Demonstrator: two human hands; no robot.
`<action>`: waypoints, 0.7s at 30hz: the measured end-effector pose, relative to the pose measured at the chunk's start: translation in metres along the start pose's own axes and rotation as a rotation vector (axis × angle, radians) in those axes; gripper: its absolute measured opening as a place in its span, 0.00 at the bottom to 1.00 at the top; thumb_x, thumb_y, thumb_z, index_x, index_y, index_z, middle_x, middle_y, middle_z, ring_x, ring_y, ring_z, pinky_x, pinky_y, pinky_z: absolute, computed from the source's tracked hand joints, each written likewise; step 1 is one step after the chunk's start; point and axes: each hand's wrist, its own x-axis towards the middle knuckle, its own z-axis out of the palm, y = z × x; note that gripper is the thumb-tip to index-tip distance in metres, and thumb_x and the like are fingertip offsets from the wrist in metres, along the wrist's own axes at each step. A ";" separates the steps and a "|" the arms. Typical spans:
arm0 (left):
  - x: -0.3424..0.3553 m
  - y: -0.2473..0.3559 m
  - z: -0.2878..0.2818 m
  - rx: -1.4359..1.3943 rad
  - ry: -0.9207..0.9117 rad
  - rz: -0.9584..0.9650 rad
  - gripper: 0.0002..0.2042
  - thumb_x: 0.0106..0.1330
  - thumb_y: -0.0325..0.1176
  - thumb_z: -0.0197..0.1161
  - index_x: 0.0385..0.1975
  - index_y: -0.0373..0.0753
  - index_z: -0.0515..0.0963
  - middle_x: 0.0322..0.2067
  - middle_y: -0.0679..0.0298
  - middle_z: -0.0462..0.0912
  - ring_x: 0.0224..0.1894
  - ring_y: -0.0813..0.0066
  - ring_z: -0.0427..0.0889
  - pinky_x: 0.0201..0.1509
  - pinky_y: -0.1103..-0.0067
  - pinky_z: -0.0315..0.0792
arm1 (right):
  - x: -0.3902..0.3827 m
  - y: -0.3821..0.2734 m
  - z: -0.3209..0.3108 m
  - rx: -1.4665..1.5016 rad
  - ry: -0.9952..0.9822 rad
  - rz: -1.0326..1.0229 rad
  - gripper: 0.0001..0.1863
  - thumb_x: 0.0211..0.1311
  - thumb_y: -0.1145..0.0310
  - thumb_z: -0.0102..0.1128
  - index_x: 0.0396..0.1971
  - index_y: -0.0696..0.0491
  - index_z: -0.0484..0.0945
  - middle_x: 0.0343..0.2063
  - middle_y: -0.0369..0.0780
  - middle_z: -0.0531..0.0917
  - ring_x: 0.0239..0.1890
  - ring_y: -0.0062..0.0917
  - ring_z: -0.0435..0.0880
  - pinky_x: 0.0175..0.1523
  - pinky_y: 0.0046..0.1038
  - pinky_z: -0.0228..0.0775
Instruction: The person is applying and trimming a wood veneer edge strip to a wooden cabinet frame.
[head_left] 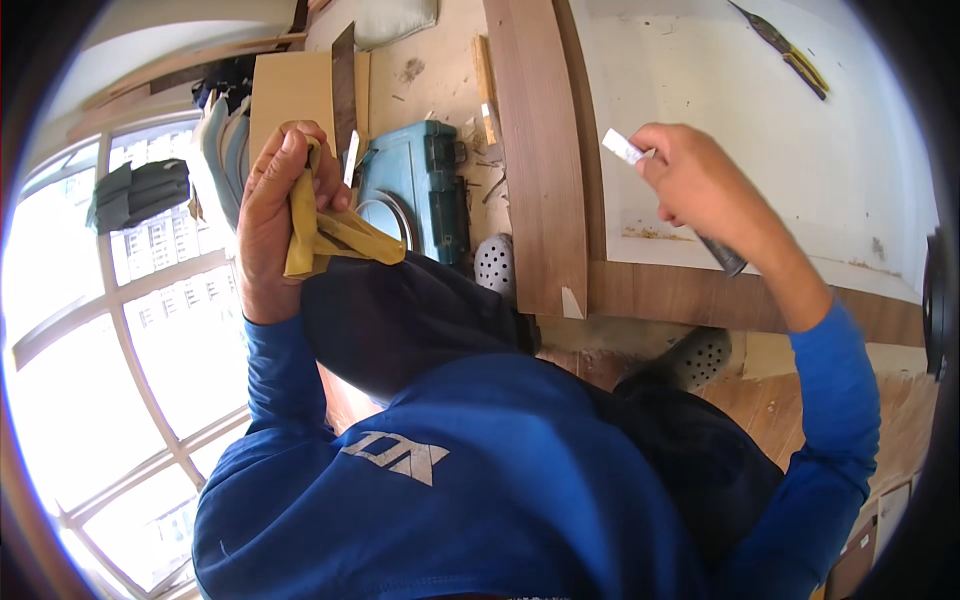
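Note:
A crumpled yellow cloth (345,235) hangs from my left hand (280,190), its fingers curled round the upper part. Close beside those fingers shows a narrow pale strip (351,158); whether it is held or lies behind them I cannot tell. My right hand (695,180) is raised over the white panel and closed on a dark-handled tool (722,256). The handle's end sticks out below the palm, and a flat whitish end (622,146) shows past the thumb. My fingers hide the tool's middle, so its exact kind is unclear.
The white panel (680,90) has a wood-grain frame (540,130); yellow-handled pliers (785,55) lie on it. A teal tool case (415,185) and a cardboard sheet (290,95) stand beyond my left knee. Debris litters the floor near my grey clogs (495,265). Bright windows (150,320) line the left.

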 end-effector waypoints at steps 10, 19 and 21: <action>0.017 -0.006 0.010 0.053 -0.001 -0.016 0.12 0.78 0.41 0.55 0.44 0.38 0.76 0.22 0.69 0.67 0.23 0.83 0.67 0.32 0.83 0.72 | -0.002 0.028 0.043 -0.218 0.179 -0.353 0.07 0.67 0.75 0.53 0.33 0.64 0.76 0.25 0.55 0.81 0.29 0.49 0.83 0.37 0.45 0.74; 0.024 -0.035 0.097 0.939 -0.800 0.315 0.09 0.69 0.35 0.67 0.40 0.37 0.78 0.31 0.62 0.75 0.38 0.70 0.79 0.43 0.75 0.71 | -0.001 0.038 -0.005 -0.412 0.290 -0.420 0.08 0.71 0.72 0.52 0.33 0.62 0.71 0.26 0.55 0.77 0.32 0.52 0.77 0.39 0.45 0.68; 0.026 -0.042 0.144 0.945 -0.851 0.440 0.07 0.69 0.33 0.65 0.39 0.36 0.79 0.33 0.60 0.74 0.42 0.61 0.78 0.47 0.70 0.70 | -0.021 0.019 -0.037 -0.419 0.306 -0.407 0.08 0.71 0.72 0.52 0.34 0.62 0.71 0.26 0.55 0.76 0.32 0.51 0.77 0.39 0.45 0.67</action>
